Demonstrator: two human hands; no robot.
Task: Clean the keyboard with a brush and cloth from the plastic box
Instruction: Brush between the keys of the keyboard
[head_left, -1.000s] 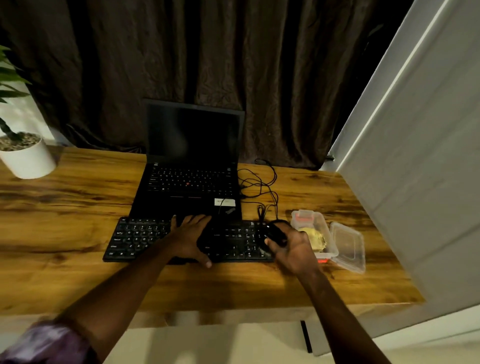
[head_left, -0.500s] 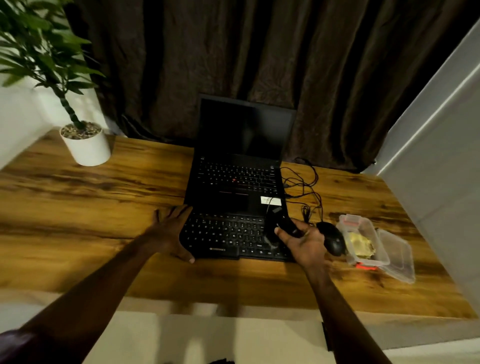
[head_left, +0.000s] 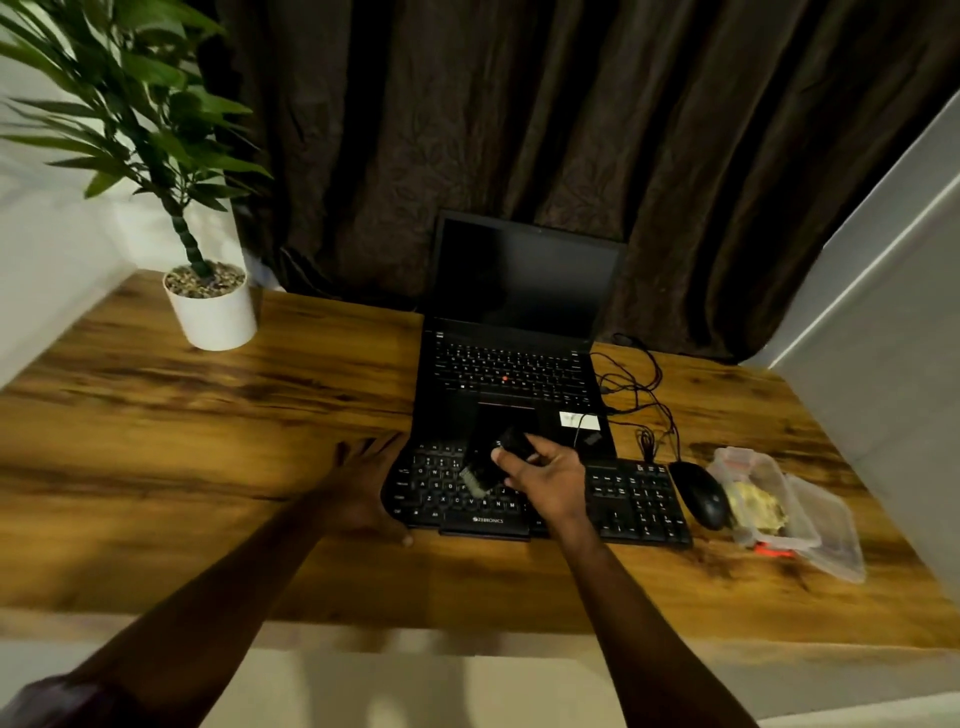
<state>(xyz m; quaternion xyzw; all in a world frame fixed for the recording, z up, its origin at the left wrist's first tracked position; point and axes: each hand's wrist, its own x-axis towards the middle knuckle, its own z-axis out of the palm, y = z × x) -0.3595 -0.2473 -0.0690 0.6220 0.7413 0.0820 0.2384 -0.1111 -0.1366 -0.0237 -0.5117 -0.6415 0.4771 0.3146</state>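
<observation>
A black external keyboard (head_left: 628, 499) lies on the wooden desk (head_left: 218, 467) in front of a laptop. My right hand (head_left: 545, 475) grips a black brush (head_left: 493, 460) over the keyboard's left half, bristles pointing down-left onto the keys. My left hand (head_left: 366, 483) rests flat with fingers spread against the keyboard's left end, thumb at its front corner. At the right stands the clear plastic box (head_left: 763, 499) with a yellowish cloth (head_left: 756, 506) inside; its lid (head_left: 831, 535) lies beside it.
A black laptop (head_left: 514, 364) stands open behind the keyboard, screen dark. A black mouse (head_left: 701, 493) sits between keyboard and box, cables (head_left: 636, 384) coiled behind it. A potted plant (head_left: 208, 306) is at the back left. A grey wall (head_left: 883, 338) borders the desk's right side.
My right hand moved left with the brush from the keyboard's right end to its left half. The view shifted left. My left hand stayed at the keyboard's left end.
</observation>
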